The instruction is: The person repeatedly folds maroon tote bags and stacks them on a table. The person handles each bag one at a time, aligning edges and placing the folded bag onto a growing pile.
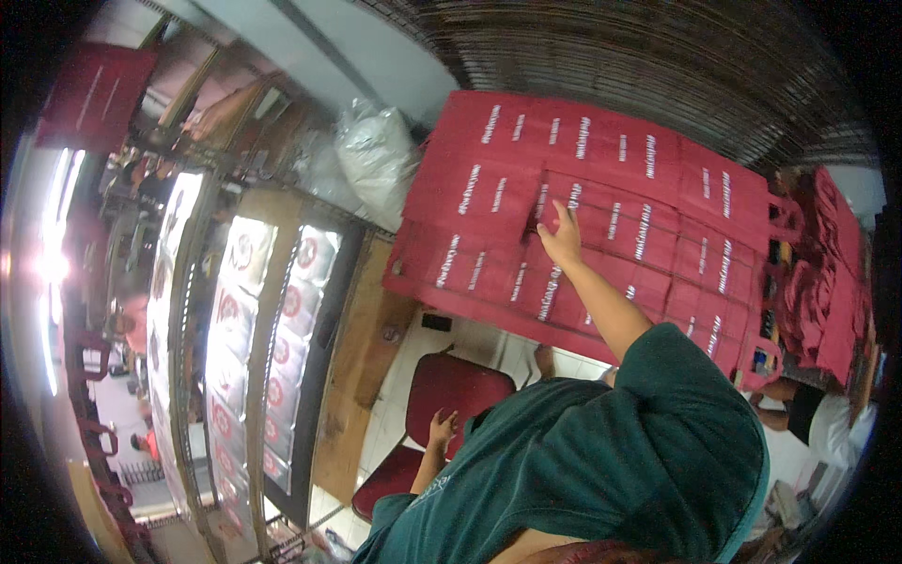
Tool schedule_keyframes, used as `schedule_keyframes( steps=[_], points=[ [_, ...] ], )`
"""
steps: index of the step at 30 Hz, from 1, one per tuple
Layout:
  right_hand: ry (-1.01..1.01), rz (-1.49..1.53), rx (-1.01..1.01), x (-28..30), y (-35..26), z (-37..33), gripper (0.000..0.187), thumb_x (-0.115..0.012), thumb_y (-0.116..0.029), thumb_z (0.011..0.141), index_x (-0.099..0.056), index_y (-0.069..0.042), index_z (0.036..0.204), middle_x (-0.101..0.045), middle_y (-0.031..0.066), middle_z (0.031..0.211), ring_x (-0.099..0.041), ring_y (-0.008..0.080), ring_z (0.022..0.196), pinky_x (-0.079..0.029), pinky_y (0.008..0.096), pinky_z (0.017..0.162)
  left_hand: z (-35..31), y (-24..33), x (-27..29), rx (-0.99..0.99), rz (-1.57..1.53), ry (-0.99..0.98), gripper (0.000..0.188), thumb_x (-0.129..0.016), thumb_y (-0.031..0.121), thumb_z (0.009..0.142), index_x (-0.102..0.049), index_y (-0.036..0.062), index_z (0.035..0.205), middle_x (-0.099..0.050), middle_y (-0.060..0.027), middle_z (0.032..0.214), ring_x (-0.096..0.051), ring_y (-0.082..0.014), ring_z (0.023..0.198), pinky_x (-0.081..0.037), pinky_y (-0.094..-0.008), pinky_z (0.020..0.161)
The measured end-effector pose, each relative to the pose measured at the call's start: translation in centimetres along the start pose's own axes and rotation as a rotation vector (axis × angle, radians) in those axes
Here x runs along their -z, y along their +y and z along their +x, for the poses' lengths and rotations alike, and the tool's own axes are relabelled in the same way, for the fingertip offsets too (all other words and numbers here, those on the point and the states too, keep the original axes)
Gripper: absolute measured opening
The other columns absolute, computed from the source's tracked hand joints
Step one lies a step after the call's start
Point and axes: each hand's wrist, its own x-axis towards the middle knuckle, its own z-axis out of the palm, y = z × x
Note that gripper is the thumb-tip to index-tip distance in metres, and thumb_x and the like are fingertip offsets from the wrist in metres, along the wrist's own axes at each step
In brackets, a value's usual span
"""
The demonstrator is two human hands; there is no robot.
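Note:
Red fabric bags with white printing lie in overlapping rows and cover the table in front of me. My right hand is over the middle of them, with its index finger stretched out and its thumb apart. Nothing shows in its grasp, though I cannot tell whether its fingertips touch the cloth. A dark gap or shadow lies along a bag's edge, just left of that hand. Low at my side, my left hand hangs near a red chair, fingers loosely spread and holding nothing.
More red bags are heaped at the table's right end. Left of the table stand a wooden board and racks of shiny silver packs with red marks. A white plastic sack sits at the far left corner. A person's sleeve shows at lower right.

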Motion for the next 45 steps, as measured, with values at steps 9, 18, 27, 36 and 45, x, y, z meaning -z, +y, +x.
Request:
schedule_keyframes(
  steps=[9,18,27,36,45],
  points=[
    [0.757,-0.148,0.074,29.7,11.5,-5.7,0.042,-0.064,-0.014,0.074,-0.053,-0.001,0.113,-0.059,0.0147,0.099,-0.057,0.0278,0.093,-0.044,0.0371,0.083,10.7,-3.4,-1.4,-0.102,0.022,-0.346,0.048,-0.053,0.003,0.084,-0.034,0.0070,0.128,-0.055,-0.0073,0.119,-0.057,-0.0236,0.093,-0.048,-0.0372,0.068],
    [1.631,-0.556,-0.180,59.8,18.7,-18.2,0.039,-0.060,-0.019,0.076,-0.054,-0.005,0.112,-0.056,0.0169,0.097,-0.055,0.0327,0.091,-0.043,0.0415,0.080,7.7,1.4,-14.2,-0.025,-0.121,-0.585,0.050,-0.060,0.009,0.083,-0.038,0.0090,0.128,-0.053,-0.0097,0.117,-0.056,-0.0238,0.096,-0.046,-0.0391,0.071],
    [1.180,-1.004,-0.669,71.5,21.1,-19.9,0.053,-0.063,-0.021,0.071,-0.048,-0.016,0.121,-0.047,0.0132,0.120,-0.047,0.0342,0.109,-0.044,0.0474,0.085,3.0,-0.8,-13.9,-0.057,0.023,-0.444,0.061,-0.062,0.008,0.082,-0.030,0.0067,0.134,-0.047,-0.0120,0.126,-0.049,-0.0252,0.111,-0.042,-0.0424,0.088],
    [0.950,-1.115,-0.562,73.6,24.2,-18.1,0.031,-0.055,-0.018,0.080,-0.055,-0.012,0.110,-0.054,0.0096,0.113,-0.045,0.0300,0.112,-0.043,0.0444,0.084,1.7,-0.5,-8.9,-0.262,0.033,-0.337,0.060,-0.059,0.006,0.082,-0.028,-0.0016,0.133,-0.047,-0.0128,0.126,-0.050,-0.0232,0.110,-0.044,-0.0346,0.089],
    [1.143,-1.028,0.530,76.3,5.7,-17.4,0.028,-0.054,-0.002,0.076,-0.054,-0.004,0.104,-0.056,0.0128,0.090,-0.051,0.0335,0.087,-0.043,0.0406,0.076,-16.4,9.8,-31.6,-0.735,0.664,-0.599,0.054,-0.063,0.022,0.084,-0.042,-0.0032,0.126,-0.059,-0.0111,0.107,-0.055,-0.0172,0.098,-0.043,-0.0296,0.083]
  ],
)
